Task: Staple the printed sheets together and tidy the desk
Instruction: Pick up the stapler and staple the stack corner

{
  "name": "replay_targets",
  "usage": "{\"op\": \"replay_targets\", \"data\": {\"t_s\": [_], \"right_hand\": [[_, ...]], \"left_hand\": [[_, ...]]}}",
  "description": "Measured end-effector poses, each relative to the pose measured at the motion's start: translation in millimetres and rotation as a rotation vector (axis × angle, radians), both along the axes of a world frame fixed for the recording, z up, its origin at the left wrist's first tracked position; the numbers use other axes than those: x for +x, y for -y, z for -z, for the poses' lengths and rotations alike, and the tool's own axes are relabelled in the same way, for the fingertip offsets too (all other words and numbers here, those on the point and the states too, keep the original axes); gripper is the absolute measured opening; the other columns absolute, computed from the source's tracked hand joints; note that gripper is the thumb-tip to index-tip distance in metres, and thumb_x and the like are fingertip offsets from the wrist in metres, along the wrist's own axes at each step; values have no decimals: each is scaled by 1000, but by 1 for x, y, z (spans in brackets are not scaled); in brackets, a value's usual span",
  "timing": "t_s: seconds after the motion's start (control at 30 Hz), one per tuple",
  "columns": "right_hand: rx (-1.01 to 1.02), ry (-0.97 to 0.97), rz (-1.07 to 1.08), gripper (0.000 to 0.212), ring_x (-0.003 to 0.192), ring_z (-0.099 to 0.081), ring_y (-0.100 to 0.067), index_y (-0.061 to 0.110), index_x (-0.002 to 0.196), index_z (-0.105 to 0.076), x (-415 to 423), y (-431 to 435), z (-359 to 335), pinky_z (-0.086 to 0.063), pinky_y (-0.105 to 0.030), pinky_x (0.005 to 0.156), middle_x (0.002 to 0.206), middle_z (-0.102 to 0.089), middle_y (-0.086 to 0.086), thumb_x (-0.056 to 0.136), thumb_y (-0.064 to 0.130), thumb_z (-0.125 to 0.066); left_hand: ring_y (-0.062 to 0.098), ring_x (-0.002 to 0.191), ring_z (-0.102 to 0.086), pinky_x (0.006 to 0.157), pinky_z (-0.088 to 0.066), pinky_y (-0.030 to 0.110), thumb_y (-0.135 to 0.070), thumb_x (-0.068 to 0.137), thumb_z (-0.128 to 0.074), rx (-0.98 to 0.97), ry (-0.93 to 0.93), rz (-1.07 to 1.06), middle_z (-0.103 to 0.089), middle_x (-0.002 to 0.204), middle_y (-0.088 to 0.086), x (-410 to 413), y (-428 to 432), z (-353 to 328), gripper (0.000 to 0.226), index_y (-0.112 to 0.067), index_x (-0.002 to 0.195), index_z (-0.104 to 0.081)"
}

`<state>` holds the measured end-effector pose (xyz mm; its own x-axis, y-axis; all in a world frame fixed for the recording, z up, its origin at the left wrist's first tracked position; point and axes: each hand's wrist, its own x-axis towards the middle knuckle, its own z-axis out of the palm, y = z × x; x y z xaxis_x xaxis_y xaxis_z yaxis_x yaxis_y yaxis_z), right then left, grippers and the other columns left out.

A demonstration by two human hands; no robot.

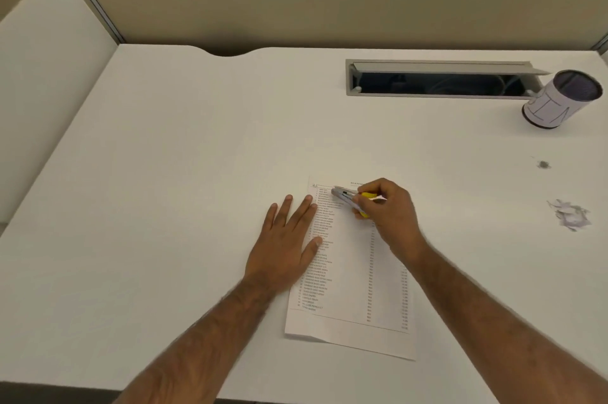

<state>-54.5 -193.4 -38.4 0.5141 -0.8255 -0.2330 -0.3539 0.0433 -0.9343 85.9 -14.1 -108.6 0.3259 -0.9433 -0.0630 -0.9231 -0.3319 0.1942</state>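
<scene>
The printed sheets [352, 288] lie on the white desk [184, 173] in front of me, stacked, with columns of small text. My left hand [289, 245] lies flat with straight fingers, its fingertips and thumb pressing on the sheets' left edge. My right hand [388, 212] grips a small silver and yellow stapler [345, 198] over the top of the sheets, its metal nose pointing toward the top left corner. My fingers hide the stapler's rear.
A paper-wrapped cylindrical bin [559, 101] stands at the back right beside an open cable slot [441, 78]. A crumpled paper scrap [569, 214] lies at the right, with a small grey smudge [543, 164] behind it. A beige partition wall runs along the desk's back.
</scene>
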Motion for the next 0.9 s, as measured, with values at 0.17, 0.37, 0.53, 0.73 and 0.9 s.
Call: {"op": "replay_targets", "data": {"t_s": [0.17, 0.37, 0.53, 0.73, 0.9], "right_hand": [[-550, -340, -268, 9, 82, -56, -12, 24, 95, -60, 11, 2, 18, -48, -26, 69, 95, -61, 9, 91, 17, -62], [-980, -530, -471, 13, 81, -53, -23, 16, 98, -56, 20, 10, 22, -45, -38, 73, 96, -57, -1, 89, 24, -62], [-866, -520, -549, 12, 81, -56, -20, 18, 99, -57, 37, 17, 17, -48, -37, 67, 92, -58, 3, 97, 30, -55], [-711, -517, -436, 14, 89, -56, -21, 16, 94, -65, 40, 40, 23, -50, -38, 73, 98, -58, -1, 97, 20, -51], [-1076, -599, -585, 30, 76, -59, -28, 22, 114, -67, 32, 44, 25, -42, -36, 67, 92, -63, -3, 91, 8, -54]], "left_hand": [[23, 160, 1, 129, -8, 50, -58, 105, -16, 8, -7, 1, -7, 173, -5, 0, 0, -1, 70, -22, 164, -14], [24, 160, -1, 129, -10, 51, -57, 106, -20, 5, -1, 2, -9, 173, -4, 0, 0, 1, 68, -21, 164, -17], [24, 160, -3, 128, -12, 52, -56, 106, -22, 6, -1, 0, -11, 173, -5, -1, 0, 1, 67, -22, 164, -19], [24, 160, -1, 129, -9, 51, -56, 106, -24, 0, -14, 0, -10, 173, -5, 0, 0, 0, 67, -22, 164, -18], [24, 160, -3, 128, -12, 52, -57, 106, -22, 0, -12, 0, -12, 173, -5, 0, -1, 0, 67, -22, 163, -20]]}}
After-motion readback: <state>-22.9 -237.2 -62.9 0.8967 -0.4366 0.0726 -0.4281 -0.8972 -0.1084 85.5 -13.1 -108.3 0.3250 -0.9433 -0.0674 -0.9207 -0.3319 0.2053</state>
